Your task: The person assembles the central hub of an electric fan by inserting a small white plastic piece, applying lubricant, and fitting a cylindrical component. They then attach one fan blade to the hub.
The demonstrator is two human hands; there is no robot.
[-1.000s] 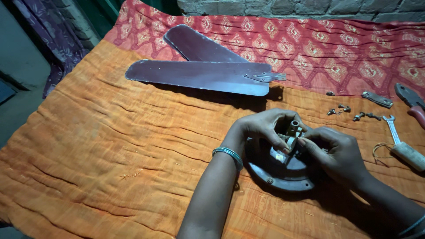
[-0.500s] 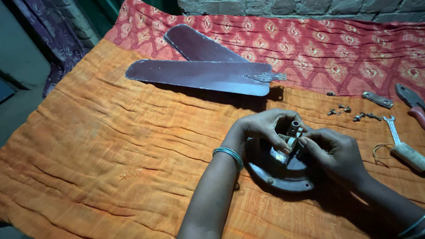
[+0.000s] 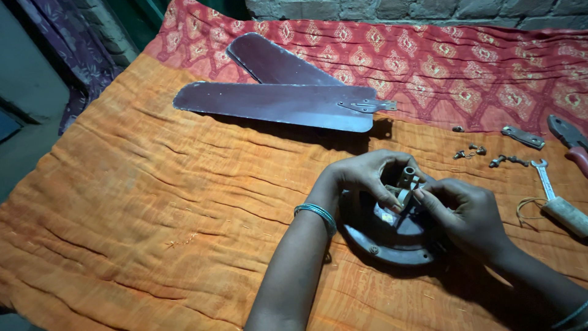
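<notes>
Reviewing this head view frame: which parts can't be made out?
- Small part on the round fan housing: covered by left hand and right hand.
- Pliers: cut off by the right edge.
- Screws: too small to count.
- Rear fan blade: base hidden under the front fan blade.

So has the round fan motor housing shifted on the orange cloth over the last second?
No. The motor housing sits the same way relative to the fan blade and spanner.

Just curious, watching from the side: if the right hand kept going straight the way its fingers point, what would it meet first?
The right hand points leftward; its fingertips already touch the small metal fitting atop the round fan housing, the left hand just beyond.
</notes>
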